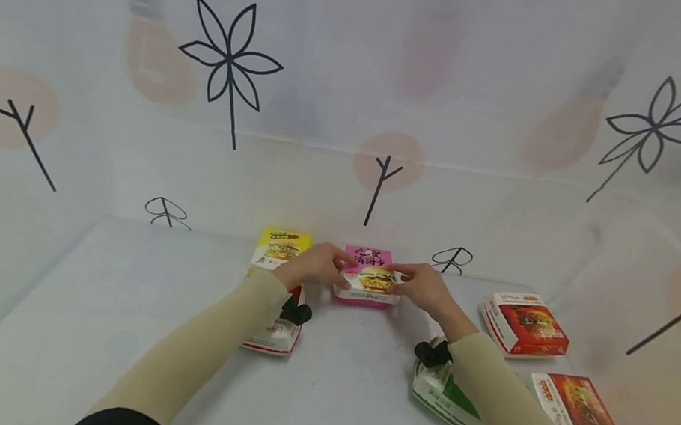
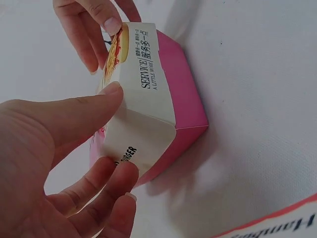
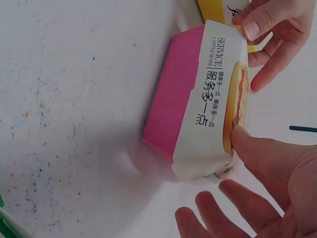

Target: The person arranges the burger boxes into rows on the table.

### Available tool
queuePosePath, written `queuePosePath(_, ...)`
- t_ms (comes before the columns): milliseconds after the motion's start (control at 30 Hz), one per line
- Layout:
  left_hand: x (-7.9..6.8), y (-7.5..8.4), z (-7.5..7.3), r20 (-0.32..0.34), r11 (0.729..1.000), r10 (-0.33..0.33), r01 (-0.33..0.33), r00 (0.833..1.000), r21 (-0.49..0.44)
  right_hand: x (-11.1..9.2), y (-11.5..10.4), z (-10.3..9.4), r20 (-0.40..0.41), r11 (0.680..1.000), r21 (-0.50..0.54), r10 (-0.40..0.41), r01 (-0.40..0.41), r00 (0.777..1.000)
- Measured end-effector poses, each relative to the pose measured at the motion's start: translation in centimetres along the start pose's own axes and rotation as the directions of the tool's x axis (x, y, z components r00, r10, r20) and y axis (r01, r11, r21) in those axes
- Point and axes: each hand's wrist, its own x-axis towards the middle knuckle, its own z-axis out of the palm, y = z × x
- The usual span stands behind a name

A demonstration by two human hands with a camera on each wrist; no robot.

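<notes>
A pink and white burger box [image 1: 368,282] with a burger picture on its closed lid stands at the table's far side. My left hand [image 1: 322,267] holds its left end, thumb on the lid edge and bent fingertips at the side panel, as the left wrist view shows. At the other end my right hand [image 1: 426,288] holds it the same way, with the thumb [image 3: 242,136] on the lid's edge and the index fingertip right at the side. The pink base [image 2: 183,84] faces the front of the table.
Yellow burger box [image 1: 282,244] stands left of the pink one, with a red and white box [image 1: 273,337] in front, partly behind the left arm. A green and white box [image 1: 444,398] lies under the right forearm. Two red boxes, one farther back [image 1: 526,325] and one nearer [image 1: 581,418], sit at right.
</notes>
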Motion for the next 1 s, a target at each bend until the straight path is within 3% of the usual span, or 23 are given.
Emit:
queuePosePath(567, -0.4, 0.1, -0.1, -0.011, 1.0, -0.003, 0.003, 1.0, 0.014, -1.7, 0.3, -1.7, 0.003, 0.997, 0.045, -0.056, 0.056, 0.998)
queuePosePath(1000, -0.3, 0.4, 0.1, -0.029, 0.998, -0.002, 0.003, 1.0, 0.06, -7.5, 0.1, -4.9, 0.029, 0.994, 0.078, -0.083, 0.081, 0.996)
